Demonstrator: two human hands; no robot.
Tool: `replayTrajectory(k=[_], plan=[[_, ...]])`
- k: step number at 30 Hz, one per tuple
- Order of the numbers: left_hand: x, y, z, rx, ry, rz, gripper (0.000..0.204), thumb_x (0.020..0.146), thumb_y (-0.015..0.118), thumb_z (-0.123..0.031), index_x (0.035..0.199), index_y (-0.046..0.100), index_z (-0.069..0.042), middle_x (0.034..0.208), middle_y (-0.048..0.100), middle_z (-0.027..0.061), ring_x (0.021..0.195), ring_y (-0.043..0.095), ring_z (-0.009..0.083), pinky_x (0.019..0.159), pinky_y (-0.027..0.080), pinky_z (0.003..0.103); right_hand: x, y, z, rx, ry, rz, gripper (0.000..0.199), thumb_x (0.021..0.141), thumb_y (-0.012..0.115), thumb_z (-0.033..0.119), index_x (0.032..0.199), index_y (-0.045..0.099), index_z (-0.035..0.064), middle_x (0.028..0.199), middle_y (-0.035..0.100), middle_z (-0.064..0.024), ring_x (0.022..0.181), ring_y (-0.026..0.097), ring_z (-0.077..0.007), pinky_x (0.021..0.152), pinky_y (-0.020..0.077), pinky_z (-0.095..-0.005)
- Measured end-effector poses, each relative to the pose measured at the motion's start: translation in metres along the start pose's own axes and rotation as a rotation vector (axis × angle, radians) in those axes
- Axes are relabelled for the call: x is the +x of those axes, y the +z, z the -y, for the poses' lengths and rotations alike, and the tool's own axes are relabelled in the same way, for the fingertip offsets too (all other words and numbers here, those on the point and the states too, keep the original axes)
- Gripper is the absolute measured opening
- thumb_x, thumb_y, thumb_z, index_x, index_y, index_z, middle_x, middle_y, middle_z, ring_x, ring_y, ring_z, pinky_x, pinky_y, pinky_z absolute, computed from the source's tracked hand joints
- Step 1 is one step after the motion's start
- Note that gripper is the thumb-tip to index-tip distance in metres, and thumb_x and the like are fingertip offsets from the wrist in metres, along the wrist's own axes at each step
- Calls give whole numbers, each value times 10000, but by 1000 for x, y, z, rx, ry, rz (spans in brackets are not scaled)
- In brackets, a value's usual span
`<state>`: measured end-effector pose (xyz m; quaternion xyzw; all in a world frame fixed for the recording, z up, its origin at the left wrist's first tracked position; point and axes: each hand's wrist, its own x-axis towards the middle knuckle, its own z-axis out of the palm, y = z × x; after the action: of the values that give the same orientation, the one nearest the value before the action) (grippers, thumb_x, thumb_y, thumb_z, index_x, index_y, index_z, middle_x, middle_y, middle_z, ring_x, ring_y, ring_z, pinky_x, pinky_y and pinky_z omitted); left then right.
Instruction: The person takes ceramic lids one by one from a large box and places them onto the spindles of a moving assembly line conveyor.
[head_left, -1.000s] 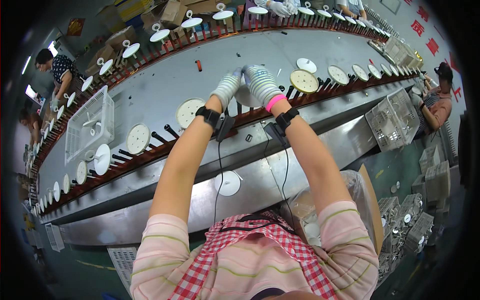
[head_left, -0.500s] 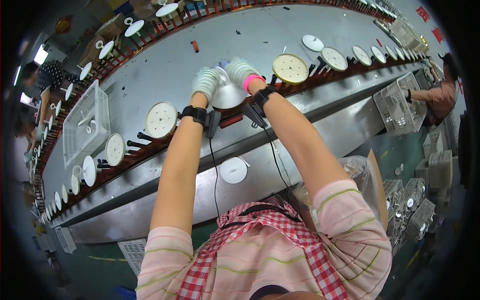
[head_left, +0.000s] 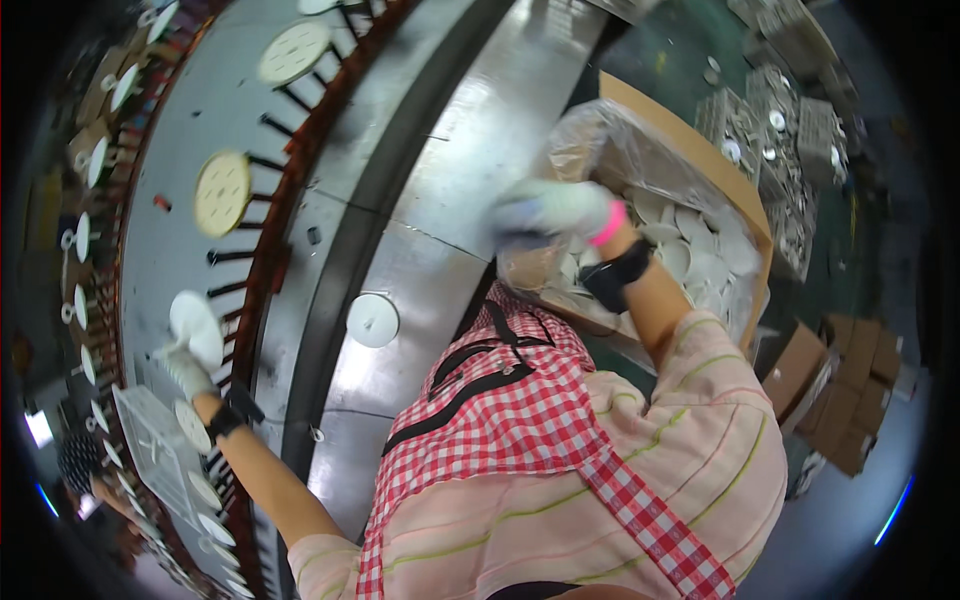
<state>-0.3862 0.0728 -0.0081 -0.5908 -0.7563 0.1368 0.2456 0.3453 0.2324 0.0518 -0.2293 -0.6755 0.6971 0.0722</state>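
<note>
My left hand (head_left: 186, 368), in a white glove with a black wrist strap, is stretched out to the left and holds a white round disc (head_left: 195, 324) at the pegged rack of the conveyor (head_left: 270, 250). My gloved right hand (head_left: 551, 212), with a pink cuff and black strap, hovers blurred over a cardboard box (head_left: 690, 135) lined with clear plastic. That box holds several white discs (head_left: 690, 250). Whether the right hand holds anything is not visible.
More pale discs (head_left: 222, 192) stand on the rack's pegs along the curved line. One white disc (head_left: 372, 320) lies on the metal ledge (head_left: 480, 150). A wire basket (head_left: 150, 450) sits lower left. Wire crates (head_left: 790, 100) and brown cartons (head_left: 850, 380) stand on the right.
The hands, close together at one peg before, have parted. The left one went left along the rack with a disc, the right one swung back to the box, and the view turned right.
</note>
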Motion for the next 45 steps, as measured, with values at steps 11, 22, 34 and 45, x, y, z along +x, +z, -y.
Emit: replayTrajectory(k=[11,22,34,45], plan=[[-54,-10,118,-670,-409,-181,230,851,363,-20,900,587,-15,883,601,103,791,542,209,722,432,260,-115,5,-370,-814,932,-536,399,709,556,342,981,646,64,1075,586,-182,1003,564,-325,873,436,-417],[-161,-200,-103,-1272,-1375,-496,443,871,441,-403,986,535,15,678,520,54,555,472,149,496,392,271,-171,20,-231,-736,321,-1352,243,793,495,-8,1016,591,2,963,575,-143,880,547,-242,799,428,-317],[16,-302,-264,-1873,-272,69,316,906,427,-301,941,586,-31,690,544,16,588,495,73,533,394,211,105,-64,96,-814,-509,-1057,350,806,537,44,1154,540,85,950,636,-123,816,611,-193,739,469,-275],[193,-255,-301,-1281,-310,-151,448,878,396,-391,1103,561,-41,1085,581,186,953,572,354,826,449,399,247,-31,105,-989,-431,-738,405,775,528,51,1168,500,139,921,605,-187,884,570,-365,756,468,-411]])
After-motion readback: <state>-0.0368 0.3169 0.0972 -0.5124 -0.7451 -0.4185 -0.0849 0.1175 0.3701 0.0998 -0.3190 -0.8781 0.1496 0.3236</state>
